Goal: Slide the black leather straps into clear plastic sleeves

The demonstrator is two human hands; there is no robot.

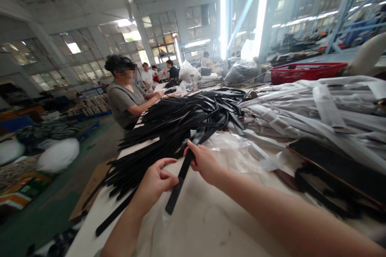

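A flat black strap [175,197] slants down over the table's near part, its rounded free end pointing toward me. My right hand [205,164] grips it higher up, thumb on top and fingers curled around. Left of the strap is my left hand [158,184], its index finger and thumb apart and the thumb tip at the strap's edge; whether it touches cannot be made out. Behind both hands spreads a large pile of similar black straps [169,126], where the held strap's far end disappears. Crumpled clear plastic [229,148] lies beyond my right hand.
Many white-wrapped strips [289,112] are heaped at the right, with a red crate [307,72] behind. A dark flat board-like piece [337,168] lies at the right of the pale table [211,225]. A co-worker [123,96] stands along the table's left side.
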